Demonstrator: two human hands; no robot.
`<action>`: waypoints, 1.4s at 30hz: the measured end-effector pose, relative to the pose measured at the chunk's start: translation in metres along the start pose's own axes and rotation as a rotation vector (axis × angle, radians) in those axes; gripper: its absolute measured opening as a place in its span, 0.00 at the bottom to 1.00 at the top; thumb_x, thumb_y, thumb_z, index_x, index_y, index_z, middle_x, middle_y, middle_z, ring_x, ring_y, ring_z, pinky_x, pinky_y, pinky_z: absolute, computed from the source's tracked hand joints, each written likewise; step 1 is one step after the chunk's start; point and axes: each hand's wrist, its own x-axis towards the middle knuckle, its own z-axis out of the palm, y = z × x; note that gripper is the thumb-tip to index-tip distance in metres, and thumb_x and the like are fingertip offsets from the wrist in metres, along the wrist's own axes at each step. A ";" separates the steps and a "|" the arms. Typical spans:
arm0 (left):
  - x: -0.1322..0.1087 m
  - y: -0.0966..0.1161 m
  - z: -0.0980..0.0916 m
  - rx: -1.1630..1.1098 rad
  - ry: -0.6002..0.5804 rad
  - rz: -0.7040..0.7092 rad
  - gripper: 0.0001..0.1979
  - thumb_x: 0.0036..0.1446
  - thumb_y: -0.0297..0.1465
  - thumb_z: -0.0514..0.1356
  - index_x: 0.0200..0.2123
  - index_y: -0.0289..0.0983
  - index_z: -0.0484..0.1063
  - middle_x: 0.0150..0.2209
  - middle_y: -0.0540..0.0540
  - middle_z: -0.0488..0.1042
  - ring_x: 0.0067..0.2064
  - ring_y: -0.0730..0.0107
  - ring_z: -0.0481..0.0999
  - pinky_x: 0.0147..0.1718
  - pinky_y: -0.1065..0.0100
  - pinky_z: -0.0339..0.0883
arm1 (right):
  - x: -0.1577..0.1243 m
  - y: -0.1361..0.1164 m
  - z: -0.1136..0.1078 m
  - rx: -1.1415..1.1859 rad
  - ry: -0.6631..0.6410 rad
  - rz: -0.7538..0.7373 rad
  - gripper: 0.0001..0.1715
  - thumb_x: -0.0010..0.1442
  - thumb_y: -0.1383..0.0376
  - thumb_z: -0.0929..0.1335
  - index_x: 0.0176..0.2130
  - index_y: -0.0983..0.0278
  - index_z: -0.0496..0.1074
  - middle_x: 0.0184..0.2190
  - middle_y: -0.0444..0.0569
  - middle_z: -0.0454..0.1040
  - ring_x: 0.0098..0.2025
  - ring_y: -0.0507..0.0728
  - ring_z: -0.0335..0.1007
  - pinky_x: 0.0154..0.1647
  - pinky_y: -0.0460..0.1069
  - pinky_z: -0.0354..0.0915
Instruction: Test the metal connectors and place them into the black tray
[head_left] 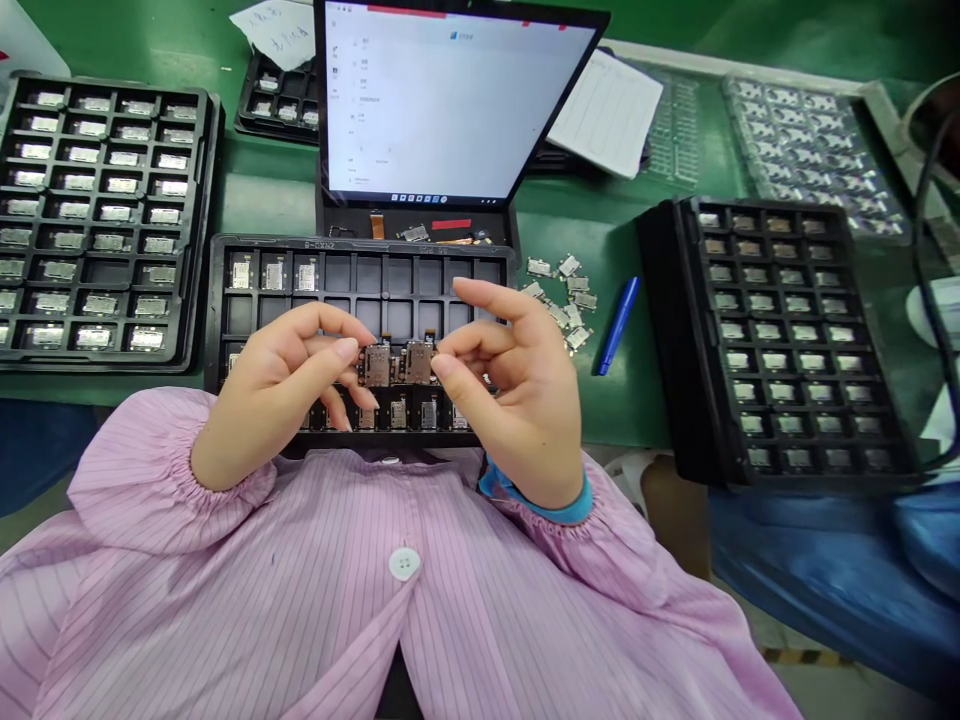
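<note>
My left hand (281, 375) pinches a small metal-faced circuit board (377, 365) between thumb and forefinger. A matching circuit board (418, 362) is pinched at its right edge by my right hand (517, 385), whose forefinger is raised. The two boards are side by side, metal faces up, above a black compartment tray (375, 270). Three similar boards lie in the tray's back-left compartments, and several more fill its front row. My hands cover part of the middle row.
Left stands a filled tray stack (97, 350); right, another stack (660, 340). Behind the near tray is a laptop-like screen (450, 110). Loose small boards (574, 315) and a blue pen (619, 325) lie right of it. Clear plastic trays (817, 150) sit at the back right.
</note>
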 end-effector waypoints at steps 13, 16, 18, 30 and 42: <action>0.008 0.010 -0.033 0.319 0.522 0.339 0.07 0.58 0.32 0.64 0.40 0.39 0.71 0.33 0.54 0.74 0.32 0.73 0.78 0.26 0.72 0.72 | 0.019 0.012 -0.028 -0.113 0.290 -0.111 0.20 0.61 0.61 0.68 0.53 0.54 0.63 0.33 0.46 0.73 0.31 0.57 0.69 0.26 0.52 0.64; 0.023 0.003 -0.042 0.437 0.445 0.273 0.09 0.56 0.32 0.64 0.40 0.37 0.72 0.34 0.50 0.75 0.33 0.71 0.77 0.26 0.71 0.69 | 0.033 0.023 -0.017 -0.163 0.160 -0.082 0.21 0.59 0.66 0.68 0.52 0.57 0.63 0.30 0.44 0.73 0.30 0.56 0.68 0.29 0.52 0.65; 0.035 -0.007 -0.040 0.559 0.333 0.198 0.08 0.53 0.31 0.64 0.37 0.36 0.73 0.34 0.47 0.76 0.34 0.69 0.76 0.29 0.69 0.69 | 0.042 0.030 -0.001 -0.229 0.027 -0.043 0.22 0.58 0.70 0.67 0.52 0.61 0.64 0.29 0.43 0.73 0.29 0.55 0.68 0.32 0.52 0.65; 0.072 -0.014 -0.063 1.078 0.299 0.224 0.12 0.54 0.33 0.64 0.42 0.37 0.74 0.34 0.45 0.69 0.36 0.61 0.69 0.39 0.62 0.61 | 0.056 0.042 0.041 -0.421 -0.159 0.026 0.20 0.60 0.68 0.67 0.52 0.68 0.66 0.30 0.46 0.75 0.31 0.55 0.68 0.33 0.50 0.60; 0.086 -0.013 -0.068 1.123 0.289 0.301 0.06 0.52 0.28 0.65 0.34 0.37 0.72 0.33 0.48 0.71 0.32 0.67 0.69 0.36 0.65 0.63 | 0.046 0.043 0.035 -0.424 -0.124 -0.066 0.15 0.60 0.71 0.67 0.48 0.66 0.70 0.35 0.49 0.77 0.34 0.56 0.69 0.39 0.52 0.63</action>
